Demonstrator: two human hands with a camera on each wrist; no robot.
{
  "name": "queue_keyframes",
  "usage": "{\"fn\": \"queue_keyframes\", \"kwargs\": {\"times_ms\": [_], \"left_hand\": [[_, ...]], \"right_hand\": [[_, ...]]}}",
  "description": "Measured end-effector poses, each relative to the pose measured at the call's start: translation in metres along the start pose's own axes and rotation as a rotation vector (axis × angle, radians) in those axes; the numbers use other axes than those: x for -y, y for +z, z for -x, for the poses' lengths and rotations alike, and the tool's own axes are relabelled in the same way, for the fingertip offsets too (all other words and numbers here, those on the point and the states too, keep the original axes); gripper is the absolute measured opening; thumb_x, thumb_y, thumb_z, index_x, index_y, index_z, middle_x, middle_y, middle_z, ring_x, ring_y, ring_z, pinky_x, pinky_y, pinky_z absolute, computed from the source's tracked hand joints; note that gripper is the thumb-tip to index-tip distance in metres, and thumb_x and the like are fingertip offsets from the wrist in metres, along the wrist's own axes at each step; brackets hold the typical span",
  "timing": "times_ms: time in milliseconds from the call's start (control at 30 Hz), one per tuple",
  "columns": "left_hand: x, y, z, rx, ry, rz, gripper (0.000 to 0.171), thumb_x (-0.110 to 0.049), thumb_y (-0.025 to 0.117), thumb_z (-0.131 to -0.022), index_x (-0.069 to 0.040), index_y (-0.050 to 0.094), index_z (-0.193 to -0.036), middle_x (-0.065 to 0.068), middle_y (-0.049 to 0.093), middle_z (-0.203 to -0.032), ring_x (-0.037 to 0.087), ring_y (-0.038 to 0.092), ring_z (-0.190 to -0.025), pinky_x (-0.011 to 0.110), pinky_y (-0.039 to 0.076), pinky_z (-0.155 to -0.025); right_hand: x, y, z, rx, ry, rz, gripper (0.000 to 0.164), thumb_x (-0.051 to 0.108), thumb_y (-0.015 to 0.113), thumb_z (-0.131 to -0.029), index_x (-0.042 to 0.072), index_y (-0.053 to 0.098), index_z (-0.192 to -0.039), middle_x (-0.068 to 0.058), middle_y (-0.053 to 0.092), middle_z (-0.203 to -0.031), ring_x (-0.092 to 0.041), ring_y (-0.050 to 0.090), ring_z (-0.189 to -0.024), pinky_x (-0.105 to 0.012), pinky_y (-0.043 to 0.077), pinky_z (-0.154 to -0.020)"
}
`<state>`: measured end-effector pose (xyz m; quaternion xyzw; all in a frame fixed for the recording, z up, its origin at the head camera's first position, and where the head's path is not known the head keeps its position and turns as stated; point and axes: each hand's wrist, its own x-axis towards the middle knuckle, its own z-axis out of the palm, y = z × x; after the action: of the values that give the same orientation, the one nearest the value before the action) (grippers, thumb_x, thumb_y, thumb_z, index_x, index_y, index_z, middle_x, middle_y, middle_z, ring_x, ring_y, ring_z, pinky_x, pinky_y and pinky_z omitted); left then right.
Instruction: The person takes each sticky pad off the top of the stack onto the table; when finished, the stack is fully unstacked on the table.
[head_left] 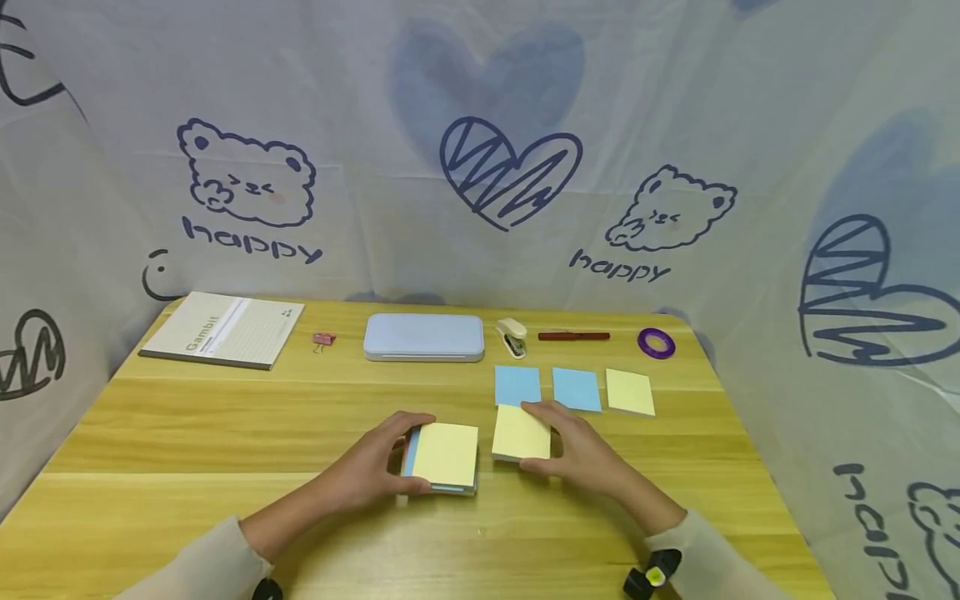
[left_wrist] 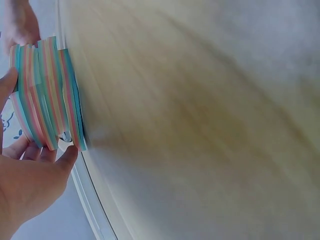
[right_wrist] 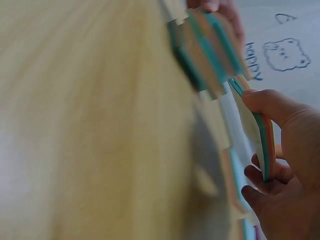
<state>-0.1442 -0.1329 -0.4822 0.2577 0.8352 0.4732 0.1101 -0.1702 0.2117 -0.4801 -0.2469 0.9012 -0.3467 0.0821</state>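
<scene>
My left hand grips a stack of sticky note pads, thumb on the near edge and fingers at the far edge. The top pad is yellow; in the left wrist view the stack's sides show pink, blue-green and pale layers, slightly out of line. Just to the right, my right hand pinches a thinner yellow-topped sticky note pad between thumb and fingers. In the right wrist view that pad is tilted and lifted off the table, with green and orange layers along its edge.
Two blue pads and a yellow pad lie in a row beyond my right hand. Along the back are a notebook, a pink binder clip, a pale case, a stapler, a brown pen and a purple ring.
</scene>
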Motion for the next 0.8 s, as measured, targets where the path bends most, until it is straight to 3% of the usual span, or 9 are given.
{"fn": "queue_keyframes", "kwargs": {"times_ms": [133,267,800], "left_hand": [[-0.001,-0.001,0.0,0.002,-0.003,0.0,0.083,-0.024,0.088,-0.084,-0.002,0.045,-0.15,0.009,0.054,-0.135,0.025,0.053,-0.116,0.059,0.042,-0.114],[-0.001,0.0,0.0,0.0,-0.009,0.0,0.083,-0.024,0.088,-0.083,-0.002,0.045,-0.15,0.008,0.054,-0.135,0.024,0.052,-0.115,0.059,0.041,-0.114],[-0.001,0.0,0.0,-0.008,0.003,-0.011,0.083,-0.022,0.089,-0.082,-0.002,0.045,-0.15,0.009,0.055,-0.135,0.023,0.053,-0.112,0.058,0.044,-0.112]], "right_hand": [[-0.011,0.008,0.002,0.054,0.033,-0.01,0.087,0.044,0.082,-0.087,0.013,0.042,-0.158,-0.011,0.044,-0.159,-0.037,0.039,-0.147,-0.06,0.033,-0.119],[-0.017,0.015,0.002,0.087,0.004,0.007,0.087,0.045,0.082,-0.088,0.012,0.041,-0.158,-0.008,0.044,-0.158,-0.034,0.041,-0.146,-0.056,0.035,-0.119],[-0.019,0.019,0.005,0.104,-0.043,0.039,0.084,0.037,0.082,-0.089,0.014,0.04,-0.158,-0.007,0.042,-0.158,-0.035,0.042,-0.144,-0.059,0.037,-0.117]]}}
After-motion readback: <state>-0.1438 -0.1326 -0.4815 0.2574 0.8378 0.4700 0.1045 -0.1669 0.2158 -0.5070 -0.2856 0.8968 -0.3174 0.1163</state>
